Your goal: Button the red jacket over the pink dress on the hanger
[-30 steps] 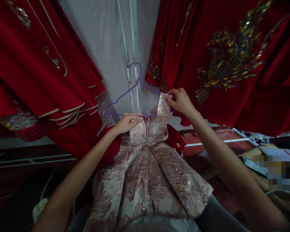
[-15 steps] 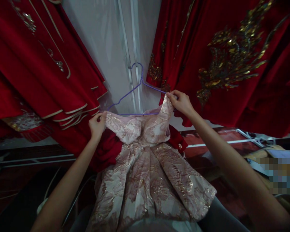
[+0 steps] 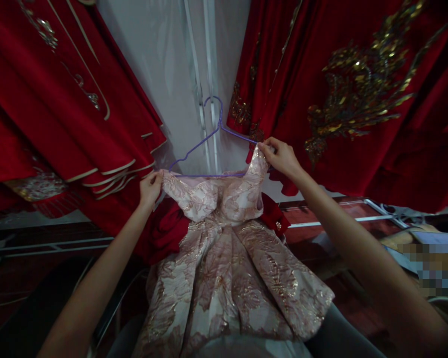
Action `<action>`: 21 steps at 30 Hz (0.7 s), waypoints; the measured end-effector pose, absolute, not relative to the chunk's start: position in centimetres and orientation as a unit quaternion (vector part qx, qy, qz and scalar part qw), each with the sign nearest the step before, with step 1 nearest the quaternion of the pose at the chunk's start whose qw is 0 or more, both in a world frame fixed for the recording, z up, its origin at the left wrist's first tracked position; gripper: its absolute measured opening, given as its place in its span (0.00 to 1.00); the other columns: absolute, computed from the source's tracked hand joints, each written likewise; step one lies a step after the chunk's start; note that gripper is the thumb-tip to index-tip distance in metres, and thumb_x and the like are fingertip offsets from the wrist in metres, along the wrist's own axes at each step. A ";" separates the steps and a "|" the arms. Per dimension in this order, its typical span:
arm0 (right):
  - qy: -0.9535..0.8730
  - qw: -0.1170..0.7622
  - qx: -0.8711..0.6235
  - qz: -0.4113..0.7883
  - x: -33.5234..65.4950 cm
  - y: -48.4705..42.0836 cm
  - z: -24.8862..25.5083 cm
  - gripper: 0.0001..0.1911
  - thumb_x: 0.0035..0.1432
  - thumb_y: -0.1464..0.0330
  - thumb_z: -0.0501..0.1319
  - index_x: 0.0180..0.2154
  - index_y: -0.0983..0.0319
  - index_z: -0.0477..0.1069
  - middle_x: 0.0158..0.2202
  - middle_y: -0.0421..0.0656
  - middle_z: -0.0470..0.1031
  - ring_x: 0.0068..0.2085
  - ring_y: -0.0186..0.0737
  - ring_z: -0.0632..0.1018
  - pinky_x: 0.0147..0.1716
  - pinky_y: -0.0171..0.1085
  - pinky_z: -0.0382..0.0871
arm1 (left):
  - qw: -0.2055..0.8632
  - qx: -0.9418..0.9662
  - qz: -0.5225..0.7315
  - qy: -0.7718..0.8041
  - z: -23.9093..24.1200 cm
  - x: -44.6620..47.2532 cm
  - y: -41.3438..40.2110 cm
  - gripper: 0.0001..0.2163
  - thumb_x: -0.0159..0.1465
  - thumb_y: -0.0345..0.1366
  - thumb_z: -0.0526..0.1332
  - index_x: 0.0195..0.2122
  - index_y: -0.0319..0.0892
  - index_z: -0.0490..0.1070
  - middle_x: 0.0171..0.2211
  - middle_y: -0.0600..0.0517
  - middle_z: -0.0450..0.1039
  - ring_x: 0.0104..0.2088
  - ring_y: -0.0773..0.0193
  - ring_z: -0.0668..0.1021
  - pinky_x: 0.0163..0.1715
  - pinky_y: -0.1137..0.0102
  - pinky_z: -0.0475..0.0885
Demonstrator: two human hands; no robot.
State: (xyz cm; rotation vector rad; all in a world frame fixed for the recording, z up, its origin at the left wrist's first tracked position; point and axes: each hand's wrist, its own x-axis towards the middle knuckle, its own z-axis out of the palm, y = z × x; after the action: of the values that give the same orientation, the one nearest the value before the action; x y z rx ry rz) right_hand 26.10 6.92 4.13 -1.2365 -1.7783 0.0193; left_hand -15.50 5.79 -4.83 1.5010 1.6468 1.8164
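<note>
A pale pink and gold brocade dress (image 3: 224,278) with a pleated skirt spreads over my lap. My left hand (image 3: 151,188) pinches its left shoulder strap. At the other strap, the fingers of my right hand (image 3: 280,156) are closed on the fabric, close to the hanger's right arm. A purple hanger (image 3: 203,138) sits at the neckline, its hook pointing up and away from me. The hanger's lower bar crosses the top of the bodice, and its two ends are partly hidden by the straps and my fingers. Red fabric (image 3: 168,228) shows behind the dress.
Red garments with cream piping (image 3: 78,99) hang at the left. On the right hangs a red garment with gold sequin embroidery (image 3: 358,99). Between them stand pale metal poles (image 3: 211,54). A surface holding flat items (image 3: 433,238) is at the lower right.
My left hand has shifted slightly up and right with its strap. The hanger has moved a little to the right. My right hand keeps its grip in nearly the same place.
</note>
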 end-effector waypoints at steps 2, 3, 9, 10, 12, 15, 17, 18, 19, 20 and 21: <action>-0.728 0.465 -0.504 0.016 26.1 6.9 4.1 0.20 0.58 0.52 0.54 0.33 0.62 0.71 0.30 0.43 0.76 0.30 0.39 0.74 0.30 0.35 0.62 | 0.132 0.529 0.623 0.561 -3.7 -15.1 6.6 0.21 0.55 0.51 0.59 0.36 0.37 0.76 0.35 0.48 0.78 0.36 0.62 0.76 0.39 0.70 0.70; -0.728 0.463 -0.505 0.018 26.0 6.9 4.1 0.20 0.58 0.52 0.53 0.33 0.62 0.71 0.30 0.43 0.76 0.30 0.39 0.74 0.30 0.35 0.62 | 0.132 0.544 0.616 0.554 -3.0 -14.7 7.0 0.21 0.55 0.51 0.59 0.36 0.37 0.77 0.35 0.48 0.78 0.36 0.62 0.76 0.39 0.70 0.70; -0.743 0.435 -0.508 0.023 25.5 6.6 4.4 0.20 0.59 0.52 0.52 0.32 0.61 0.70 0.28 0.43 0.75 0.29 0.39 0.74 0.29 0.35 0.61 | 0.088 0.683 0.531 0.494 2.2 -11.3 7.5 0.19 0.55 0.50 0.61 0.37 0.39 0.78 0.36 0.50 0.79 0.37 0.60 0.77 0.39 0.71 0.70; -0.739 0.434 -0.515 0.025 25.5 6.6 4.5 0.20 0.59 0.52 0.52 0.31 0.61 0.70 0.27 0.43 0.75 0.29 0.39 0.73 0.29 0.35 0.61 | 0.086 0.697 0.515 0.491 2.8 -11.1 7.3 0.19 0.55 0.50 0.61 0.36 0.39 0.79 0.35 0.50 0.79 0.37 0.60 0.77 0.38 0.70 0.71; -0.726 0.436 -0.531 0.036 25.4 6.8 4.6 0.20 0.58 0.52 0.53 0.30 0.62 0.70 0.27 0.44 0.75 0.28 0.39 0.73 0.30 0.35 0.61 | 0.112 0.698 0.502 0.498 3.4 -11.5 6.8 0.21 0.55 0.52 0.60 0.36 0.38 0.78 0.34 0.49 0.79 0.36 0.59 0.78 0.36 0.70 0.71; -0.715 0.444 -0.537 0.061 25.3 7.2 4.3 0.21 0.56 0.51 0.54 0.29 0.62 0.70 0.27 0.43 0.75 0.29 0.39 0.73 0.30 0.34 0.61 | 0.216 0.635 0.522 0.526 2.1 -13.5 6.2 0.27 0.60 0.56 0.50 0.42 0.37 0.75 0.31 0.47 0.77 0.33 0.61 0.78 0.33 0.69 0.72; -0.712 0.453 -0.531 0.071 25.2 7.6 4.0 0.21 0.56 0.50 0.54 0.29 0.62 0.70 0.28 0.43 0.75 0.29 0.38 0.73 0.30 0.34 0.61 | 0.283 0.592 0.502 0.563 0.1 -15.4 5.7 0.27 0.62 0.55 0.46 0.47 0.37 0.70 0.31 0.46 0.77 0.31 0.62 0.78 0.32 0.68 0.73; -0.712 0.456 -0.528 0.075 25.2 7.7 3.8 0.22 0.56 0.50 0.53 0.29 0.62 0.69 0.28 0.43 0.75 0.29 0.38 0.73 0.30 0.34 0.61 | 0.304 0.582 0.464 0.595 -1.2 -16.3 5.5 0.25 0.61 0.53 0.49 0.47 0.37 0.69 0.31 0.46 0.77 0.30 0.62 0.78 0.31 0.69 0.72; -0.713 0.458 -0.526 0.078 25.1 7.9 3.7 0.22 0.56 0.50 0.53 0.29 0.62 0.69 0.28 0.43 0.75 0.29 0.38 0.73 0.30 0.34 0.62 | 0.308 0.578 0.410 0.635 -2.5 -17.2 5.3 0.23 0.58 0.52 0.55 0.46 0.38 0.69 0.31 0.46 0.76 0.30 0.62 0.78 0.30 0.70 0.72; -0.713 0.458 -0.524 0.080 25.1 7.9 3.6 0.23 0.56 0.49 0.53 0.29 0.62 0.69 0.28 0.43 0.75 0.30 0.38 0.73 0.30 0.34 0.62 | 0.308 0.582 0.334 0.674 -3.8 -18.1 5.2 0.22 0.53 0.50 0.60 0.42 0.38 0.71 0.31 0.47 0.76 0.30 0.62 0.77 0.28 0.71 0.71; -0.713 0.458 -0.524 0.083 25.1 8.0 3.5 0.23 0.56 0.49 0.52 0.29 0.62 0.69 0.28 0.43 0.75 0.30 0.39 0.73 0.30 0.34 0.62 | 0.313 0.581 0.245 0.711 -5.0 -18.8 5.0 0.22 0.47 0.49 0.65 0.38 0.38 0.72 0.29 0.48 0.76 0.28 0.61 0.76 0.26 0.71 0.69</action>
State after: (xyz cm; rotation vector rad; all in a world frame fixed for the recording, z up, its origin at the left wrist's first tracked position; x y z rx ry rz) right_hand 25.13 7.98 3.48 -1.2909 -1.7570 0.2035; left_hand -18.78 5.03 -5.01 1.5310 1.8737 0.6453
